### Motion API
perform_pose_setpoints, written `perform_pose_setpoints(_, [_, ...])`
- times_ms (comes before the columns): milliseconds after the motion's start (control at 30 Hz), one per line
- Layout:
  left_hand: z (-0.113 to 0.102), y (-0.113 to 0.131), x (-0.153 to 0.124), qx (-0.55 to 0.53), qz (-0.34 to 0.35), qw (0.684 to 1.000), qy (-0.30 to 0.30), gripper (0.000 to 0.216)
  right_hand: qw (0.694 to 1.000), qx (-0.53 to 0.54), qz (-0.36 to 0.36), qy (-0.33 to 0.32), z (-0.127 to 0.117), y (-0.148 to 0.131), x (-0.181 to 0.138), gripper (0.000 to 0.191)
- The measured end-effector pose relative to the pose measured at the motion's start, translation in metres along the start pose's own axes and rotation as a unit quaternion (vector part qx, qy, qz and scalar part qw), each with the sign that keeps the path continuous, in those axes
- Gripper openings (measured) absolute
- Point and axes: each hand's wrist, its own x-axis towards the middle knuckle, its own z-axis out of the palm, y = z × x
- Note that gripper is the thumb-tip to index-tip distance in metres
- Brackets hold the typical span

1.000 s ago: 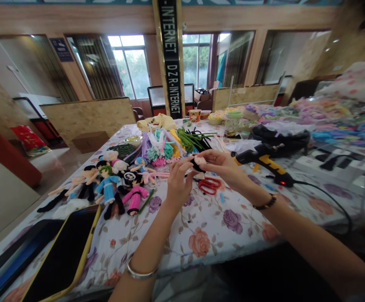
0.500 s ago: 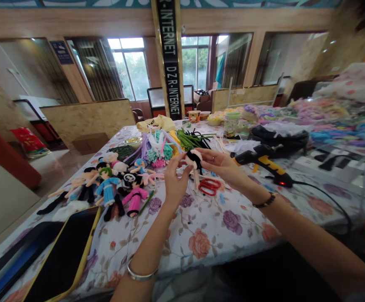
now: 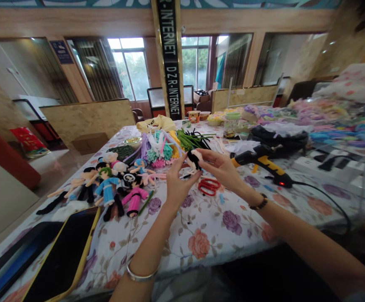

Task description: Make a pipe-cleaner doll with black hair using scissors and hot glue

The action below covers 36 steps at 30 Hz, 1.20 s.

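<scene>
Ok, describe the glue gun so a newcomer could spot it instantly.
Find the floral tablecloth, then the person's right hand above it. Just right of that hand is the glue gun. Its yellow-and-black body and glowing red light set it apart from the black bundle behind.

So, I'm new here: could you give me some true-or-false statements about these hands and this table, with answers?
1. The left hand and right hand hold a small black-and-pale piece. True.
2. The red-handled scissors are in the right hand. False: they lie on the tablecloth.
3. A silver bangle circles the left wrist. True.
4. The yellow-cased phone has a lit screen. False: it is dark.
5. The dolls lie left of the scissors. True.
</scene>
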Motion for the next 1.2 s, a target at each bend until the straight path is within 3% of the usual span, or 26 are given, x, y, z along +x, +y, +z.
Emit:
perform_pose_setpoints(133, [0.0, 0.003, -0.002, 0.082, 0.054, 0.994, 0.041, 0.053, 1.0, 0.014, -0.002, 0.015, 0.007, 0.0, -0.003, 0.038])
perform_pose_setpoints(500, [-0.002, 0.003, -0.005, 0.205, 0.195, 0.957, 0.059, 0.043, 0.994, 0.064, 0.013, 0.083, 0.016, -0.004, -0.006, 0.025])
perform_pose_setpoints(900, [-0.003, 0.007, -0.004, 0.274, 0.29, 0.914, 0.069, 0.039, 0.995, 0.059, 0.023, 0.08, 0.016, -0.008, -0.007, 0.023])
perform_pose_setpoints(1033, [-0.004, 0.002, -0.004, 0.239, 0.244, 0.938, 0.05, 0.04, 0.996, 0.042, 0.017, 0.081, 0.017, -0.008, -0.006, 0.024])
perform_pose_setpoints(1200, [-0.003, -0.004, -0.001, 0.113, 0.025, 0.993, 0.005, 0.046, 0.995, 0.06, 0.078, 0.033, 0.012, -0.003, -0.003, 0.031])
